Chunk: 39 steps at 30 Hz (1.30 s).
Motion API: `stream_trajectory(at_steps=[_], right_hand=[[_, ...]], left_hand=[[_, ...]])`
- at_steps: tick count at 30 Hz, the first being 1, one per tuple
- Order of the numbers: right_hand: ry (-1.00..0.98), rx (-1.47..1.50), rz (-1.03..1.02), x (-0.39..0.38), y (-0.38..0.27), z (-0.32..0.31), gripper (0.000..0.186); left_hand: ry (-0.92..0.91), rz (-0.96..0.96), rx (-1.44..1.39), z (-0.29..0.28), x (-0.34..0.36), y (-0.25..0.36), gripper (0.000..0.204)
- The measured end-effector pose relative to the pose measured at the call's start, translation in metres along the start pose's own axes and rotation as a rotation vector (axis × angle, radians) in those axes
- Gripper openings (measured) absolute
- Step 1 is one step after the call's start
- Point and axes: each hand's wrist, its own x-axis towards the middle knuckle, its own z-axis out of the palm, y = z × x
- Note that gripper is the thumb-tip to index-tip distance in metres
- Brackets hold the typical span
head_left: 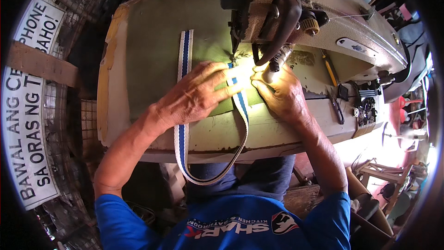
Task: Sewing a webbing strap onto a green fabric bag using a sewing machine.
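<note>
A white webbing strap [185, 55] with a blue middle stripe lies on olive green fabric [157, 41] on a sewing machine table, and its loop hangs off the front edge. My left hand [196, 95] presses flat on the strap and fabric, fingers pointing toward the needle. My right hand [280, 93] pinches the strap end just under the presser foot [273, 67], in the bright lamp light. The cream sewing machine [323, 14] head stands right above both hands.
Scissors and small metal tools [336, 106] lie on the table right of my right hand, with a yellow-handled tool [329, 70] behind them. A white sign with black lettering [27, 125] hangs at the left. Wooden furniture and clutter [384, 176] fill the lower right.
</note>
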Motion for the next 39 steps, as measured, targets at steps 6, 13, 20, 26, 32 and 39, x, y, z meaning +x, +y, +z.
stream_trajectory(at_steps=[6,13,20,26,32,39], right_hand=[[0.046,0.013,-0.028,0.001,0.005,0.000,0.014],[0.018,0.034,-0.041,0.020,0.021,0.002,0.011],[0.091,0.039,-0.062,0.020,0.024,0.012,0.019],[0.071,0.050,-0.090,0.025,0.021,0.009,0.020],[-0.056,0.112,0.048,0.031,0.017,-0.008,0.021],[0.088,0.086,0.131,0.043,0.016,-0.020,0.046]], left_hand=[[0.022,-0.024,-0.073,0.001,0.000,-0.006,0.048],[-0.003,0.038,-0.105,-0.003,0.000,-0.017,0.047],[0.049,-0.015,-0.108,-0.003,0.000,-0.011,0.044],[0.024,-0.038,-0.102,-0.001,-0.002,-0.008,0.045],[0.054,-0.020,-0.125,-0.001,0.002,-0.020,0.041],[0.031,-0.034,-0.143,-0.003,0.003,-0.022,0.042]])
